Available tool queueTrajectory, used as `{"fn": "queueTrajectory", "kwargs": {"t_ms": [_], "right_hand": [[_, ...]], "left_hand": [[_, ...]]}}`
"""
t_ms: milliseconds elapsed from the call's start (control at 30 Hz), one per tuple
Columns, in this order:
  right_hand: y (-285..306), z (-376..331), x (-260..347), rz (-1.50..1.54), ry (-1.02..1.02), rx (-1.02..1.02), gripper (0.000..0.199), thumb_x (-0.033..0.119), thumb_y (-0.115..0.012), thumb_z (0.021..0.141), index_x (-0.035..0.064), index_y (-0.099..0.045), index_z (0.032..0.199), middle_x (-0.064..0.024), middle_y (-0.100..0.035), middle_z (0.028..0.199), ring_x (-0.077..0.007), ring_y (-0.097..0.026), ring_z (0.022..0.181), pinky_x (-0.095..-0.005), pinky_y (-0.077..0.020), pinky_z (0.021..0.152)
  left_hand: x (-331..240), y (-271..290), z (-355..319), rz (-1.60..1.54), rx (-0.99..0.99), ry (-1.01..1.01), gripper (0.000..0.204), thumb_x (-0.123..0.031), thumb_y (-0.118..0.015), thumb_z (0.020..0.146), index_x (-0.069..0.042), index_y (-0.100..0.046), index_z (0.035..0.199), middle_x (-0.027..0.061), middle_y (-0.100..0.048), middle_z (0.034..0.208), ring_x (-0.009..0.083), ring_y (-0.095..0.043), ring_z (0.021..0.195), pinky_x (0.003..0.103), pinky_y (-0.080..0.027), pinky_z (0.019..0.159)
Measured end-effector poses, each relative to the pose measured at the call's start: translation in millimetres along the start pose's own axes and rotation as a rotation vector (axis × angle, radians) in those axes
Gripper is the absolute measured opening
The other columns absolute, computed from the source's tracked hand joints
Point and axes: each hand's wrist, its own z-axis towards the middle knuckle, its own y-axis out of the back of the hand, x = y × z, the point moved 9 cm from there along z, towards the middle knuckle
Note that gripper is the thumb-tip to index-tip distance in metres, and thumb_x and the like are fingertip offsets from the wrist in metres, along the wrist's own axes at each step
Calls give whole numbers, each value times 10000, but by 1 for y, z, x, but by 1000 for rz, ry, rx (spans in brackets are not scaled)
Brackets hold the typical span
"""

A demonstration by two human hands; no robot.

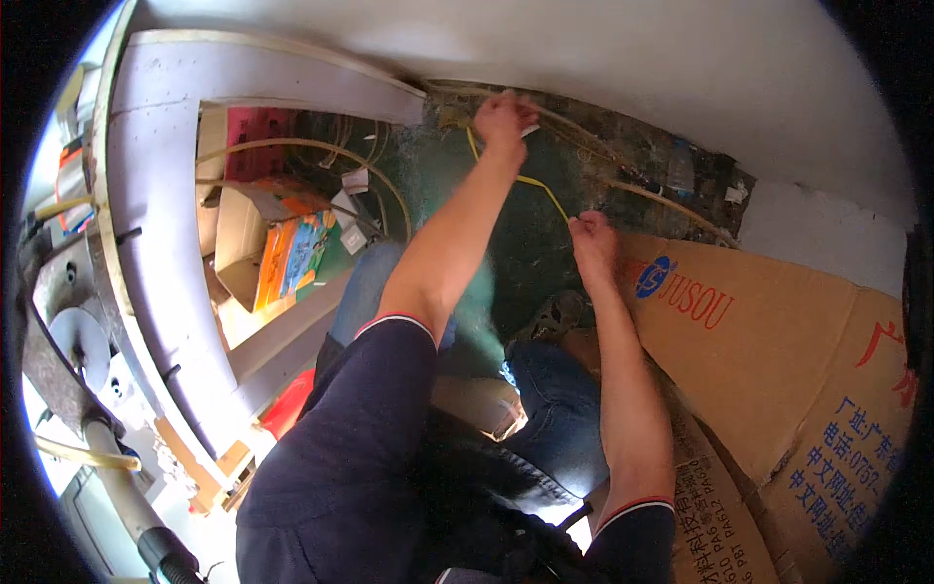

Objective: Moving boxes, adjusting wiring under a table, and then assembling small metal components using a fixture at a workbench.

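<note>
A thin yellow cord runs between my two hands, passing partly behind my left forearm. My left hand reaches far out by the base of the wall, its fingers closed at the cord's upper stretch. A small white piece shows beside that hand; whether I grip it too, I cannot tell. Lower and to the right, my right hand pinches the cord's other stretch between thumb and fingers. Beneath both hands lies a dark green floor.
Flattened brown cardboard leans at the right. A pale frame stands left, with an open carton and a coiled hose behind it. A tan tube lies along the wall's foot. Machine parts stand far left.
</note>
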Motion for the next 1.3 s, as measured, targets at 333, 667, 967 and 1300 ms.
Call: {"fn": "queueTrajectory", "kwargs": {"t_ms": [333,667,967,1300], "right_hand": [[2,-8,29,-98,58,44,370,281,-708,926,-5,-658,1155,-189,-730,1047,-357,-707,984,-462,-539,855],[-10,-16,35,-88,31,171,410,272,-709,918,-28,-652,1192,-202,-735,1083,-351,-714,1014,-448,-546,884],[-42,-36,54,-179,117,326,402,284,-692,931,2,-654,1215,-167,-733,1128,-342,-700,1058,-445,-541,910],[-41,-41,38,-202,102,356,393,291,-694,933,16,-658,1211,-175,-727,1125,-355,-697,1058,-447,-542,904]], "left_hand": [[-53,-63,-94,214,88,-465,119,-80,-660,973,19,-612,1019,113,-709,866,186,-696,716,304,-580,584],[1,24,1,-11,-87,225,274,-268,-568,1018,-21,-539,1133,200,-654,992,331,-682,790,437,-612,662],[-56,100,112,404,-62,152,365,-284,-537,1030,-59,-539,1318,176,-653,997,380,-680,857,588,-603,785],[-71,222,-14,2743,750,45,323,-274,-728,797,-105,-786,1066,149,-760,1108,325,-738,1040,458,-587,868]]}}
